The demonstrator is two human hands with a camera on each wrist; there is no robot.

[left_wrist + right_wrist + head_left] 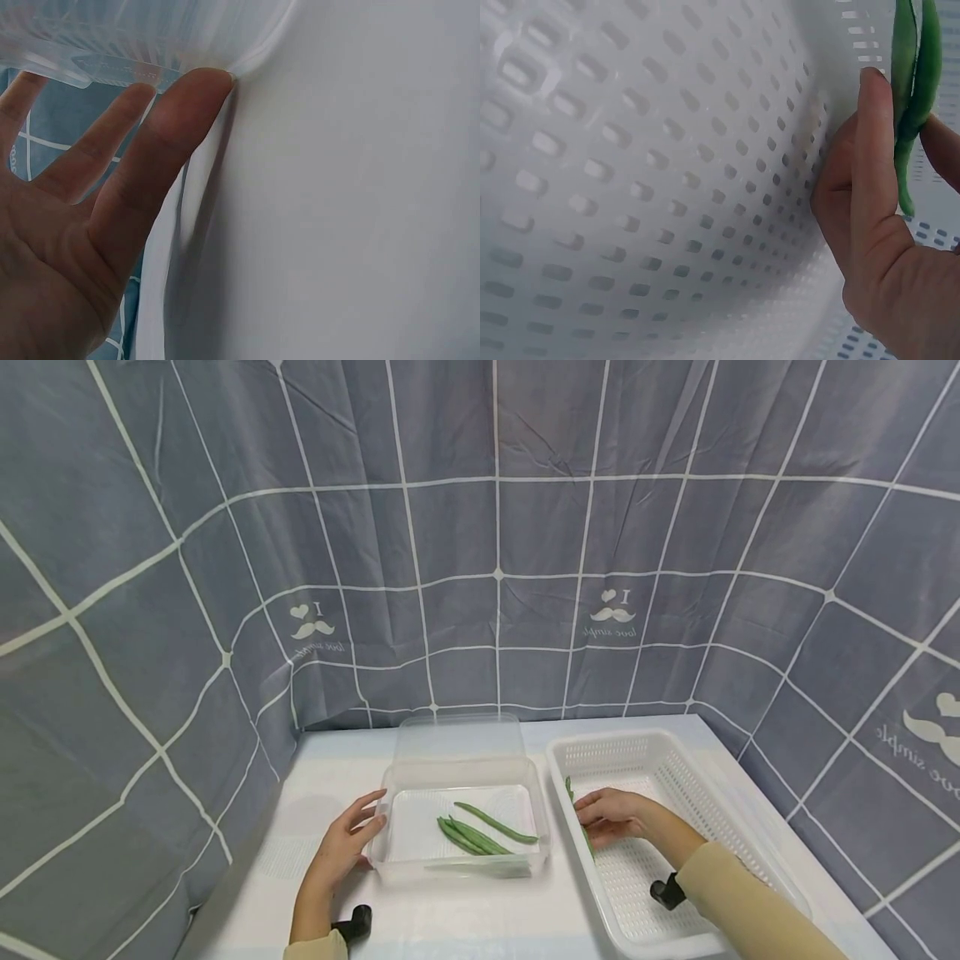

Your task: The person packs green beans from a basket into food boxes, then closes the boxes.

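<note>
My left hand (337,847) rests against the left side of a clear plastic container (405,872). In the left wrist view the thumb and fingertips of this hand (82,217) touch the container's rim (255,56), fingers spread and fairly straight. Several green beans (495,823) lie on the container's floor towards its right. My right hand (615,814) is inside a white perforated basket (637,893), near its left wall. Between thumb and fingers it pinches green beans (922,75), held lengthwise; at least two show in the right wrist view.
Behind the container its clear lid (459,739) stands folded back. Both containers stand side by side on a white-covered table (300,793), the basket on the right. A grey curtain (495,535) with white grid lines encloses the back and sides.
</note>
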